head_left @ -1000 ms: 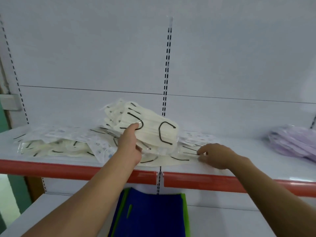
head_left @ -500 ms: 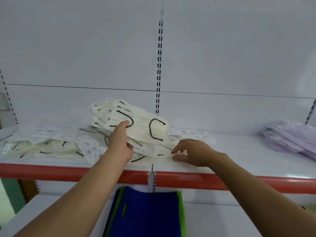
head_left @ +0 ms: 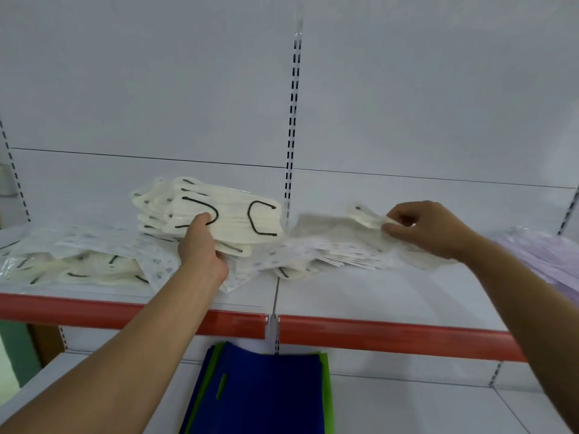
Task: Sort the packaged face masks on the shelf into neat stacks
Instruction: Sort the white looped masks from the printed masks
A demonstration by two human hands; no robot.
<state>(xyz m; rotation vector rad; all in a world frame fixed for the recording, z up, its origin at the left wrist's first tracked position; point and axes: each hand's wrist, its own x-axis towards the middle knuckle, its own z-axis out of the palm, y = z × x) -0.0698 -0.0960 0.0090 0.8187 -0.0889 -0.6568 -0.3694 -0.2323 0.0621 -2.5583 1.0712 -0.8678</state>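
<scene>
Left hand (head_left: 202, 250) and forearm (head_left: 131, 355) bare, right hand (head_left: 429, 228) and forearm (head_left: 532, 311) bare

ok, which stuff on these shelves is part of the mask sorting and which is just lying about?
In the job: cream mask stack in the left grip; single mask packet pinched by the right grip; loose packets lying along the shelf.
Lying about: blue-green bags on the lower shelf; lilac pile at far right, untouched, contents unclear.

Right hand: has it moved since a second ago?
Yes. The right hand has gone rightward, away from the slotted upright, and lifted off the shelf, pinching a mask packet.
</scene>
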